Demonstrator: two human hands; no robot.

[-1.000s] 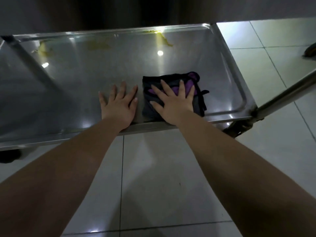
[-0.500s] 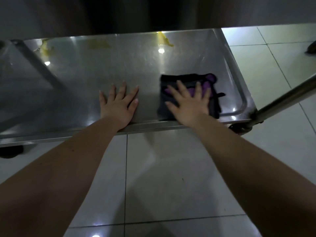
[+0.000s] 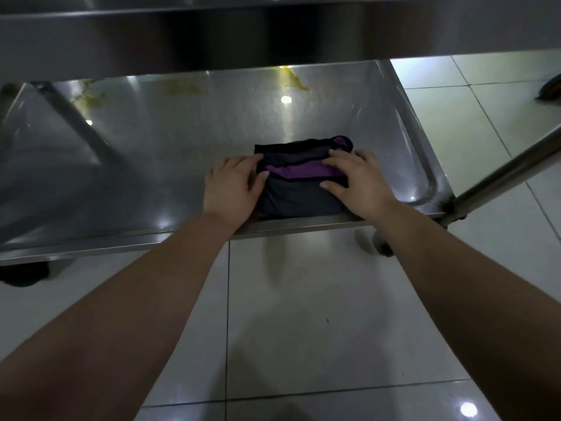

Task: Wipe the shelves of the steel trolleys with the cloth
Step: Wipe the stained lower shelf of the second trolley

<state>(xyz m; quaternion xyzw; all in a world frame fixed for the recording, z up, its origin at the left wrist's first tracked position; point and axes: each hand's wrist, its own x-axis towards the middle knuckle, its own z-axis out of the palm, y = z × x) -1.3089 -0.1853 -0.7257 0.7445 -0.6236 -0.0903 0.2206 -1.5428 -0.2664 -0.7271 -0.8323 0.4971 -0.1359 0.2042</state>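
Cloth (image 3: 299, 192), folded into a dark pad with a purple band across it, lies on the lower shelf (image 3: 182, 141) of the steel trolley, close to the near rim and towards the right-hand end. The left hand (image 3: 230, 186) rests flat at the cloth's left side, its fingers loosely straight against the fold and its thumb tip lying on the fabric. The right hand (image 3: 361, 180) covers the right side, fingers laid over the purple band and thumb stretched across the near dark part. Neither hand pinches or bunches the material. Yellow smears (image 3: 293, 77) mark the far edge of the shelf, and a fainter yellowish patch (image 3: 88, 98) sits towards the far left. The underside of the upper shelf (image 3: 273, 34) spans the top of the view. A steel tube (image 3: 510, 168) slants up and away from the shelf's near right corner, with a castor (image 3: 382, 246) just below it. White floor tiles (image 3: 303, 299) fill the foreground beneath both forearms.
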